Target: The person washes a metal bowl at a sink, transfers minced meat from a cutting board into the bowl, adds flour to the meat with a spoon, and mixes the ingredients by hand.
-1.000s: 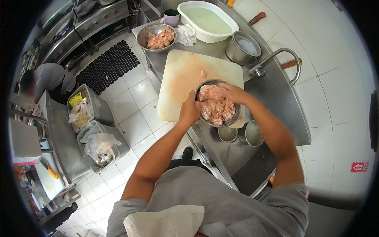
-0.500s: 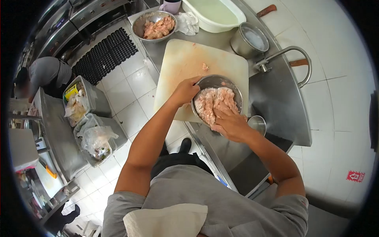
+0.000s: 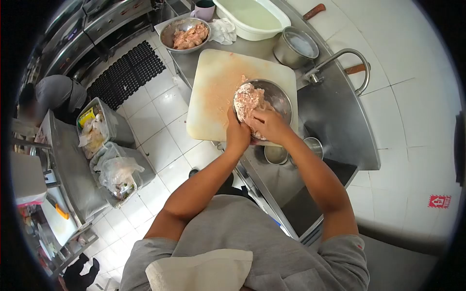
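A steel bowl (image 3: pixel 281 97) of ground meat (image 3: pixel 250 101) rests on the white cutting board (image 3: pixel 208 97). White powder or fat streaks the meat, which is heaped against the bowl's left side. My left hand (image 3: pixel 238 135) is closed on the near left rim, its thumb along the outside. Inside the bowl, my right hand (image 3: pixel 268 126) has its fingers curled into the near side of the meat; the fingertips are partly hidden. Small meat scraps cling to the board just beyond the bowl.
Another bowl of meat (image 3: pixel 190 36) stands at the back left, beside a white cloth (image 3: pixel 223 31) and a white tub (image 3: pixel 252 24) of liquid. A steel pot (image 3: pixel 297 47) and a faucet (image 3: pixel 364 72) are to the right. A co-worker (image 3: pixel 56 94) bends near bins (image 3: pixel 119 172) at left.
My left hand has slid from the bowl's far left rim to its near left side. The meat has been pushed leftward into a mound, and my right hand has curled into it.
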A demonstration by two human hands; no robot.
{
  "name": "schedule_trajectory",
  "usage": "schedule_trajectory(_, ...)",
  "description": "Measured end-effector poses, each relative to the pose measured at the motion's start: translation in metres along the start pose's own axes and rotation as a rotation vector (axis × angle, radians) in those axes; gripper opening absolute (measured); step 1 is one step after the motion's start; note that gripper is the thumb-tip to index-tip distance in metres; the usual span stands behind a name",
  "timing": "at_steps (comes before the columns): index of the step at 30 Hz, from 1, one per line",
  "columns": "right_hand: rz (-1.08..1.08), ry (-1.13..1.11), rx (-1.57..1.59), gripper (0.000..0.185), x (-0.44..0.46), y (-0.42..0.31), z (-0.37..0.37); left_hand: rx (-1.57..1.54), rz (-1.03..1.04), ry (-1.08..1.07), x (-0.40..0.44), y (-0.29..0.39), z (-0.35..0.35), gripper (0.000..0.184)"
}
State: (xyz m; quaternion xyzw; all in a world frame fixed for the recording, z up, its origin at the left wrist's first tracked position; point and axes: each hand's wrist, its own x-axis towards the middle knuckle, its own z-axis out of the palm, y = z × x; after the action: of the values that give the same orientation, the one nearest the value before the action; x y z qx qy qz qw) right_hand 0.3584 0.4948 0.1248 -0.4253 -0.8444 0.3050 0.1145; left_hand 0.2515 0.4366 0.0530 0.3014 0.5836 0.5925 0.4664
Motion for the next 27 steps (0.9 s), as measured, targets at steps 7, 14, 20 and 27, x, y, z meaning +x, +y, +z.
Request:
schedule_trajectory(7,0.116,0.316,-0.316,0.03,-0.021,0.011,-0.01,0.274,-0.009,0.011,0.007,0.03,-0.016,0.054)
schedule_trajectory(14,0.094,0.401,-0.241,0.045,-0.016,0.012,-0.023,0.505,0.14,-0.029,0.038,0.023,-0.022,0.046)
schedule_trajectory(20,-0.146,0.064,-0.679,0.026,-0.015,0.044,0.019,0.54,0.11,-0.116,0.052,0.036,-0.023,0.043)
schedule_trajectory(27,0.043,-0.17,-0.081,0.028,-0.001,0.025,-0.019,0.477,0.635,0.172,0.037,0.002,-0.026,0.044)
